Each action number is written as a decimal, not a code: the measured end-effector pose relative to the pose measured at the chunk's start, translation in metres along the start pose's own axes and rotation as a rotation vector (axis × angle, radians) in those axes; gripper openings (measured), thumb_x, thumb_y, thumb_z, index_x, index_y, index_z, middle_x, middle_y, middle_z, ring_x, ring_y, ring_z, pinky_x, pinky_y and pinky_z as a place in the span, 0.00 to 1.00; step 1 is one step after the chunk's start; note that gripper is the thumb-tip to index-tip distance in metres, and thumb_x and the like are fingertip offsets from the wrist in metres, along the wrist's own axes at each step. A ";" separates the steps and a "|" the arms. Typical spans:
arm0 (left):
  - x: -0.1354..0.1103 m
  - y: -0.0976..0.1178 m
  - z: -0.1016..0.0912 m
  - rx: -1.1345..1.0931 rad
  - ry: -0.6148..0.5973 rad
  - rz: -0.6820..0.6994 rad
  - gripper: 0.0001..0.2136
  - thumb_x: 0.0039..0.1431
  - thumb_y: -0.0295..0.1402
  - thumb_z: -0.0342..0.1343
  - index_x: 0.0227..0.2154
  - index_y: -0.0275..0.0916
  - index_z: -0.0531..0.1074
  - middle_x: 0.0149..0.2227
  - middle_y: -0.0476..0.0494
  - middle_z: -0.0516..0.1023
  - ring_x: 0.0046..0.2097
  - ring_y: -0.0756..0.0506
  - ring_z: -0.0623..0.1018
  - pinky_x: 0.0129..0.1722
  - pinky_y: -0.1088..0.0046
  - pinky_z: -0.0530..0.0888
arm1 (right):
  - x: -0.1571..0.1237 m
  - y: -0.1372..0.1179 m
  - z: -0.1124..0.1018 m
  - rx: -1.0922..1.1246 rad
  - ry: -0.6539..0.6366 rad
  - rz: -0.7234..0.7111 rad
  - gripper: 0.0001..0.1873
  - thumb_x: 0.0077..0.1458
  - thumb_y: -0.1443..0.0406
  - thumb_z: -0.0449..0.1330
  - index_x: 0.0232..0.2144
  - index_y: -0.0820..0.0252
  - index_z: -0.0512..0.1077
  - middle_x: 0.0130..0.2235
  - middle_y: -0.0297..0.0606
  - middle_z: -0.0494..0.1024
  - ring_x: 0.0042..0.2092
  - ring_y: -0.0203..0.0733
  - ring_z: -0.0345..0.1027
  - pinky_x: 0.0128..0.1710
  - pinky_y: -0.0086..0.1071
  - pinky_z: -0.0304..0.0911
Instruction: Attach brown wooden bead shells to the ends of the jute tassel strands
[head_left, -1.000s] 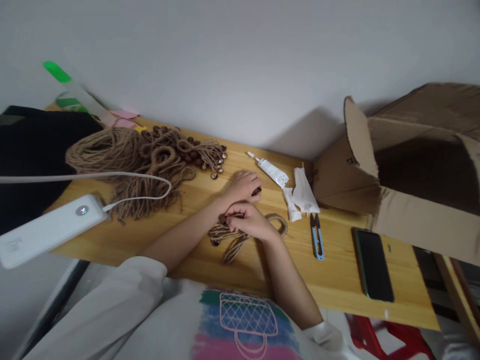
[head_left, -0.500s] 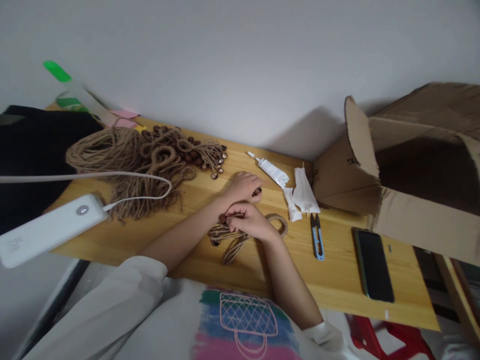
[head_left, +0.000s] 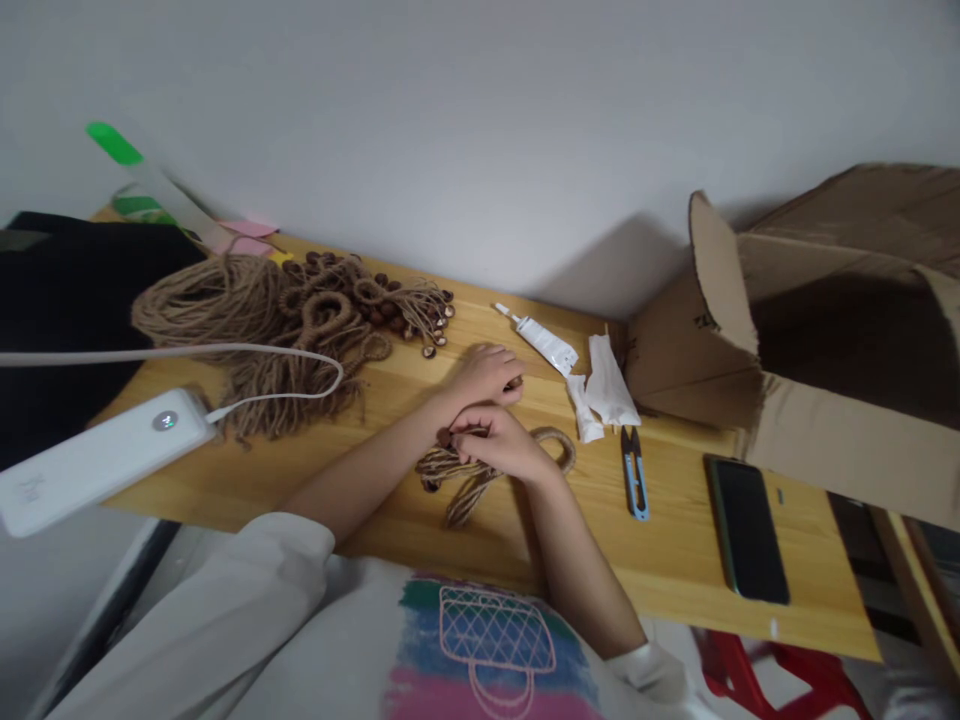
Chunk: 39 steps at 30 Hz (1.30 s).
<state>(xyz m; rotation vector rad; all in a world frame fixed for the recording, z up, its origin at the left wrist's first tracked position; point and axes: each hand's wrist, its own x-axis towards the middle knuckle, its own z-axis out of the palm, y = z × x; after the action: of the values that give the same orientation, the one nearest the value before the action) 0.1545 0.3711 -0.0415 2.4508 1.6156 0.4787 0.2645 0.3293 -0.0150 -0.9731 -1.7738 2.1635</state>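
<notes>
My left hand [head_left: 487, 373] is curled near the middle of the table, closed around a small brown bead [head_left: 513, 384] that shows at its fingers. Just below it, my right hand [head_left: 501, 441] lies across a twisted rope tassel [head_left: 469, 498], its thumb and finger pinching a round dark-brown bead [head_left: 444, 437] at the cord's end. A wrapped rope ring [head_left: 566, 450] at the tassel's top shows to the right of that wrist. The right fingers are close against the left forearm.
At left lie a coil of twine [head_left: 206, 305], several beaded cords [head_left: 390, 300] and a white power bank [head_left: 105, 460] with its cable. Rightward are a glue tube [head_left: 547, 343], white tissue [head_left: 609, 385], blue thread snips [head_left: 636, 480], a phone [head_left: 748, 530] and an open cardboard box [head_left: 690, 340].
Both hands hold almost the same pose, with the beads still in the fingers. A small display on the power bank has lit up.
</notes>
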 end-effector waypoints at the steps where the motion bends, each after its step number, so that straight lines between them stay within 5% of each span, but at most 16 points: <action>1: 0.000 0.000 0.000 -0.003 0.000 -0.001 0.05 0.53 0.30 0.53 0.29 0.38 0.74 0.32 0.42 0.76 0.40 0.43 0.73 0.40 0.66 0.67 | 0.000 0.000 0.000 -0.001 0.000 -0.001 0.02 0.42 0.69 0.56 0.21 0.64 0.68 0.19 0.29 0.70 0.23 0.27 0.60 0.24 0.22 0.55; 23: 0.001 0.001 -0.003 -0.012 -0.007 -0.021 0.07 0.54 0.25 0.53 0.35 0.39 0.74 0.35 0.44 0.77 0.40 0.44 0.74 0.39 0.69 0.69 | -0.001 0.000 -0.001 -0.003 -0.009 -0.003 0.03 0.42 0.69 0.56 0.22 0.64 0.69 0.20 0.28 0.70 0.23 0.27 0.60 0.24 0.22 0.55; 39: -0.002 0.000 -0.003 -0.011 0.057 -0.196 0.06 0.58 0.29 0.51 0.35 0.39 0.72 0.37 0.41 0.75 0.45 0.40 0.71 0.44 0.62 0.67 | 0.000 0.003 -0.003 0.016 -0.010 -0.037 0.03 0.43 0.69 0.56 0.25 0.64 0.69 0.21 0.29 0.70 0.24 0.28 0.61 0.25 0.22 0.55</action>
<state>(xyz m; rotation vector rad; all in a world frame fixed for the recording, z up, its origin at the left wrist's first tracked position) 0.1528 0.3690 -0.0385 2.2594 1.8464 0.5286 0.2670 0.3303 -0.0180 -0.9206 -1.7619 2.1606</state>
